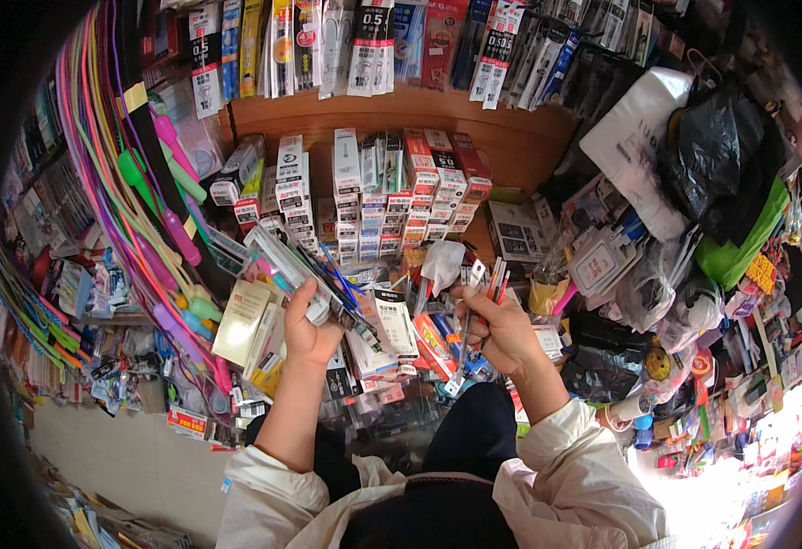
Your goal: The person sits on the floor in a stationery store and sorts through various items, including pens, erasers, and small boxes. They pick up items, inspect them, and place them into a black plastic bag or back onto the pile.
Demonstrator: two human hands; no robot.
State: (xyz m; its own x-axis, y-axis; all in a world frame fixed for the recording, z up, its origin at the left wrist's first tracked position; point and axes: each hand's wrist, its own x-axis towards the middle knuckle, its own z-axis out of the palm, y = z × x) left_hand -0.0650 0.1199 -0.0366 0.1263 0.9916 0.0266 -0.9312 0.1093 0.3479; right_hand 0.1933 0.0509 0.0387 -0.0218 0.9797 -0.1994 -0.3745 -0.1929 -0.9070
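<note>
My left hand (313,333) is closed around a bundle of pens and flat clear packets (291,271), which slants up to the left. In my right hand (500,322) are several slim pens or refills (497,278), some with red parts, their ends showing above and below the fingers. Between the hands lie a black-and-white carton (394,322) and a red-and-white packet (435,346). A cream box (242,322) stands just left of my left hand. Beyond my right hand's fingertips is a crumpled translucent plastic bag (442,266).
Stacked small pen boxes (380,223) stand against a wooden backboard (401,113). Packaged pens (372,48) hang above. Coloured jump ropes (99,178) with plastic handles hang at left. Black plastic bags (713,151) and packaged goods crowd the right. My knee (476,425) is below the goods.
</note>
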